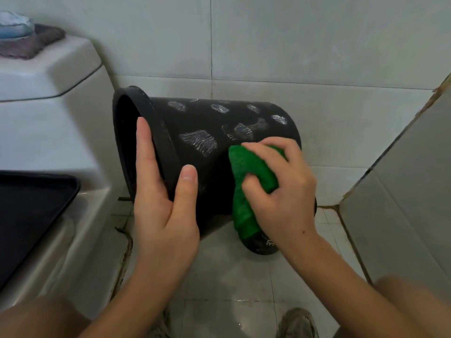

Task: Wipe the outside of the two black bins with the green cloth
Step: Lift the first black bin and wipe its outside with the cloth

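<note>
Wiping step: left hand [161,203] grips the tilted black bin [219,142] by its rim; right hand [278,189] clutches the green cloth [251,172] against the wall. Next, judged: sweep across the white smudges [199,142].

Black bin [207,132]: matt plastic, whitish smears. Green cloth [251,172]: nubby fabric. Wall tiles [292,45]: glossy ceramic.

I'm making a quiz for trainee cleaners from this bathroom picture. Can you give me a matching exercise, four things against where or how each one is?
Things:
1. black bin
2. green cloth
3. left hand
4. toilet tank

States:
A. grips the bin's rim
B. tipped on its side, white smears on its wall
C. at the left, with a folded towel on top
D. bunched in the right hand, pressed against the bin

Pairs: 1-B, 2-D, 3-A, 4-C
</note>
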